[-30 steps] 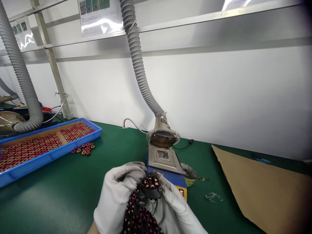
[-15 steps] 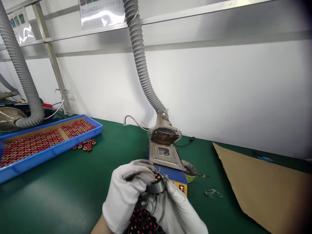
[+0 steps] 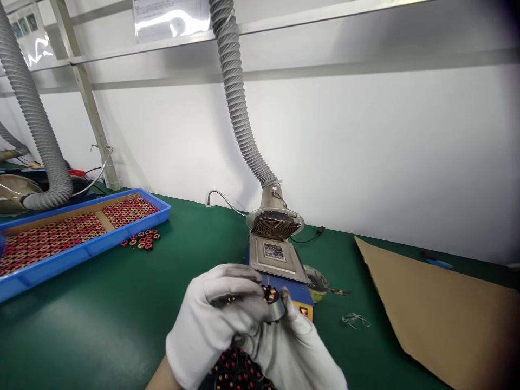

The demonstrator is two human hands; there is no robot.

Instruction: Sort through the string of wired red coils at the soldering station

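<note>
One metal-banded part (image 3: 277,310) at lower centre, seemingly mid-handling. Held by left hand (image 3: 213,319), curled well closed over its left side, and right hand (image 3: 298,338), nearly pinched at its right edge; exact contact partly hidden. Already in rows at left: red-and-tan parts (image 3: 57,236) inside blue tray (image 3: 83,256). Loose parts (image 3: 145,241) beside it; dark parts (image 3: 235,372) at bottom centre, impossible to tell whether finished.

The single head view looks forward and slightly down from the wearer's head, across the green tabletop (image 3: 134,309) to the white wall (image 3: 345,151), with the hands (image 3: 252,319) close at lower centre.
</note>
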